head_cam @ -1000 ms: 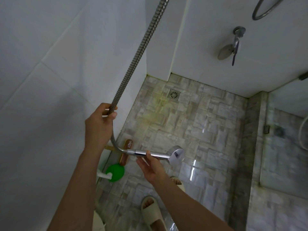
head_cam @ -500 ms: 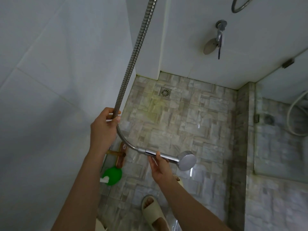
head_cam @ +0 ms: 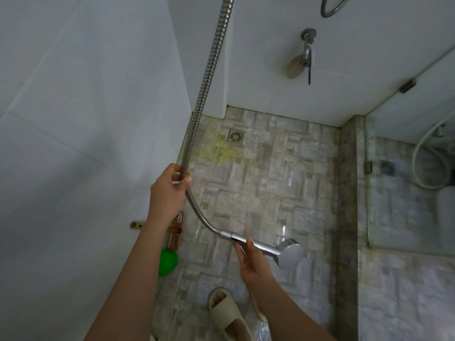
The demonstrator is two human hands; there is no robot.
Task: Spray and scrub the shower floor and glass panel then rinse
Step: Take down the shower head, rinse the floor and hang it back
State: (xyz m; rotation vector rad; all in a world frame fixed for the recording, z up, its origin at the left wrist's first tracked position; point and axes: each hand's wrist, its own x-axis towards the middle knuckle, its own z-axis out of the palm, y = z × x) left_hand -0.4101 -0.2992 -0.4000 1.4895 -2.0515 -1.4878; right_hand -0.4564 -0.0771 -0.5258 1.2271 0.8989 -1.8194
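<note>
The left hand (head_cam: 170,190) gripped the hose (head_cam: 206,77); the right hand (head_cam: 251,258) held the shower head (head_cam: 286,253) by its handle over the floor (head_cam: 283,183) — no water visible. Rinsing apparently pending; glass panel (head_cam: 408,168) stood right — scrubbing undeterminable.

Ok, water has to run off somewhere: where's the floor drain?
The floor drain sits in the floor's far-left corner, beside the shower hose.

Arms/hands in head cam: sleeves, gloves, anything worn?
Both forearms are bare as far as the frame shows: no sleeves visible. The left hand and right hand wear no gloves, and no rings, watch or bands are visible. No markings or cables on either arm.
</note>
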